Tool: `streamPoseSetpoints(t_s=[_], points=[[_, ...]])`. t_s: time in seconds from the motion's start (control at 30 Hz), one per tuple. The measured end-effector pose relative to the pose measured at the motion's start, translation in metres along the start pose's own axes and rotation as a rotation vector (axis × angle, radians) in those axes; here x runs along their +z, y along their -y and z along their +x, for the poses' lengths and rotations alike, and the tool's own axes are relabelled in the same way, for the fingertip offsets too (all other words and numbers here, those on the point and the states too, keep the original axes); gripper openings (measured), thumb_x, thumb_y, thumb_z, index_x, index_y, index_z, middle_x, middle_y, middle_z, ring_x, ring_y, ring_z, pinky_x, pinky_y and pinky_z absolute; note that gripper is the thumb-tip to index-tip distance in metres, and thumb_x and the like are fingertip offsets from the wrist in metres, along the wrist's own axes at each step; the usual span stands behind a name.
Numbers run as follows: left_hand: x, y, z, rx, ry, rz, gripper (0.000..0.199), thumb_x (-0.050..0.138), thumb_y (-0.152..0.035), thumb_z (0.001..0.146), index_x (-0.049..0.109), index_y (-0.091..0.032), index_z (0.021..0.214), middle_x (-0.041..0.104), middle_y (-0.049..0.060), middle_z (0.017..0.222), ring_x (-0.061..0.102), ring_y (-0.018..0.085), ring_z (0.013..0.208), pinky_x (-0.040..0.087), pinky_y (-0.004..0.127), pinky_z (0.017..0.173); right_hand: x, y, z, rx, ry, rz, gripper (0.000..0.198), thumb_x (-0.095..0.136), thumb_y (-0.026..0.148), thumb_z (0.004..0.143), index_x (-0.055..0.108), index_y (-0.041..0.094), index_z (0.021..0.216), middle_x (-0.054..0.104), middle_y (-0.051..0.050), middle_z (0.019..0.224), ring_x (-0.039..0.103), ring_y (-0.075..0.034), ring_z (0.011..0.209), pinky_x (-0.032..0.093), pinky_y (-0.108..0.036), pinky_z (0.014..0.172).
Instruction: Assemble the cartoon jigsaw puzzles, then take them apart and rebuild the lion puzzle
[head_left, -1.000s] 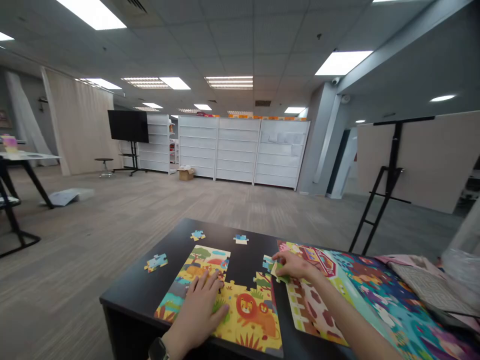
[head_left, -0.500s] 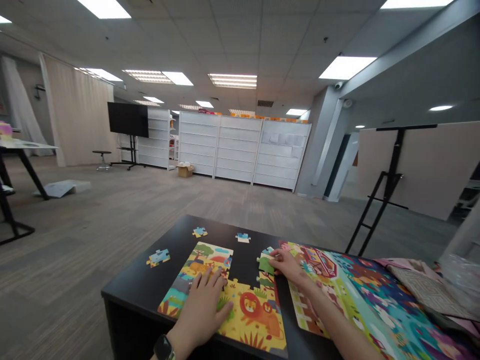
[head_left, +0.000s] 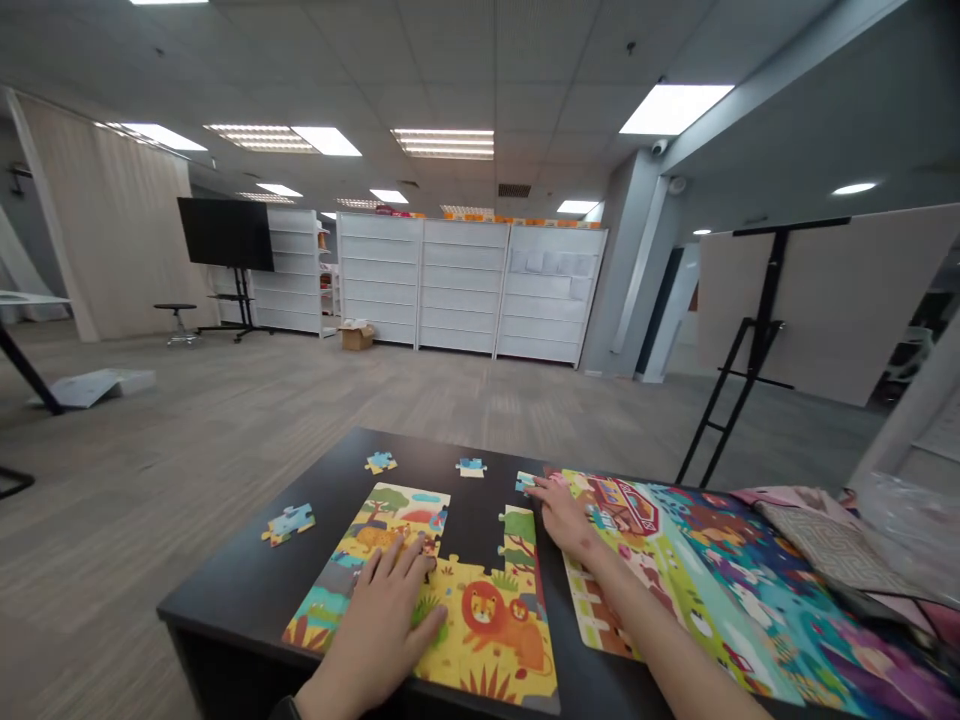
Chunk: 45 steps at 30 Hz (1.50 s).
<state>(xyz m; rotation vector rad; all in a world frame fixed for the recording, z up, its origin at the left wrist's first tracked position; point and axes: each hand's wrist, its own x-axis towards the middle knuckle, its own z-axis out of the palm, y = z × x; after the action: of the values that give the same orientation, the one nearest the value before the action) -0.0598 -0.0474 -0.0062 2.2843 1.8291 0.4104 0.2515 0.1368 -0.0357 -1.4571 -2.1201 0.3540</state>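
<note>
A partly assembled jigsaw puzzle (head_left: 506, 625) with lions, trees and a crocodile lies on the black table, with a gap at its upper middle. My left hand (head_left: 390, 610) rests flat on its left part, fingers spread. A green tree piece (head_left: 519, 522) sits at the top of the puzzle's right column. Just beyond it, my right hand (head_left: 564, 515) has its fingertips closed on the edge of a blue puzzle piece (head_left: 525, 482), partly hidden by the fingers. Loose blue pieces lie apart: one at the left (head_left: 289, 523), one at the back left (head_left: 381, 462), one at the back middle (head_left: 471, 467).
Colourful puzzle sheets (head_left: 712, 590) cover the right of the black table (head_left: 225, 570). Folded cloth (head_left: 825, 540) and clear plastic (head_left: 915, 530) lie beyond them. A black stand (head_left: 750, 350) is at the right; white shelves (head_left: 461, 290) and a screen (head_left: 225, 233) stand farther back.
My right hand has let go of the green tree piece, which now lines up with the right column, and moved away to the blue piece behind it. My left hand stays on the puzzle.
</note>
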Motion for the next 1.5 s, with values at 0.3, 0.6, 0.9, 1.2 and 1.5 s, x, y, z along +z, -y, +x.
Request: streamPoseSetpoints(t_s=[0.3,0.6,0.9,1.2,1.5], points=[[-0.005,-0.003,0.000,-0.001,0.022,-0.002,0.051,0.047,-0.051,0.093,0.058,-0.025,0.136,0.039,0.006,0.159,0.025,0.035,0.150,0.021,0.057,0.121,-0.002,0.000,0.030,0.033,0.061,-0.003,0.052,0.059,0.008,0.071,0.067,0.016,0.122,0.066,-0.013,0.131,0.056,-0.026,0.128,0.037,-0.038,0.110],[-0.007,-0.002,-0.002,-0.001,0.006,-0.105,0.051,0.046,-0.052,0.093,0.058,-0.025,0.135,0.036,0.005,0.160,0.021,0.036,0.151,0.014,0.058,0.123,-0.027,0.018,0.064,0.163,0.081,0.128,0.048,0.078,0.013,0.049,0.068,0.018,0.095,0.072,-0.002,0.085,0.068,-0.023,0.083,0.052,-0.032,0.075],[0.001,0.002,-0.002,0.021,-0.032,-0.072,0.053,0.045,-0.053,0.093,0.057,-0.024,0.136,0.040,0.007,0.158,0.025,0.037,0.149,0.017,0.059,0.122,0.012,0.049,0.012,0.202,0.028,0.433,0.032,0.061,0.035,0.077,0.059,0.020,0.106,0.063,0.003,0.070,0.063,-0.016,0.063,0.051,-0.029,0.062],[-0.001,-0.009,-0.003,-0.014,-0.001,-0.045,0.053,0.045,-0.049,0.093,0.055,-0.022,0.138,0.038,0.007,0.159,0.019,0.037,0.151,0.015,0.060,0.122,0.017,0.040,0.003,0.234,-0.167,0.531,0.039,0.051,0.055,0.078,0.051,0.025,0.103,0.065,-0.001,0.077,0.067,-0.022,0.075,0.053,-0.033,0.066],[-0.007,0.006,0.002,-0.046,-0.122,-0.154,0.046,0.051,-0.044,0.092,0.056,-0.026,0.134,0.041,0.008,0.156,0.026,0.031,0.149,0.027,0.052,0.120,0.006,0.039,-0.005,0.093,-0.149,0.236,0.018,0.055,0.038,0.079,0.055,0.024,0.090,0.059,0.003,0.063,0.059,-0.020,0.063,0.040,-0.031,0.063]])
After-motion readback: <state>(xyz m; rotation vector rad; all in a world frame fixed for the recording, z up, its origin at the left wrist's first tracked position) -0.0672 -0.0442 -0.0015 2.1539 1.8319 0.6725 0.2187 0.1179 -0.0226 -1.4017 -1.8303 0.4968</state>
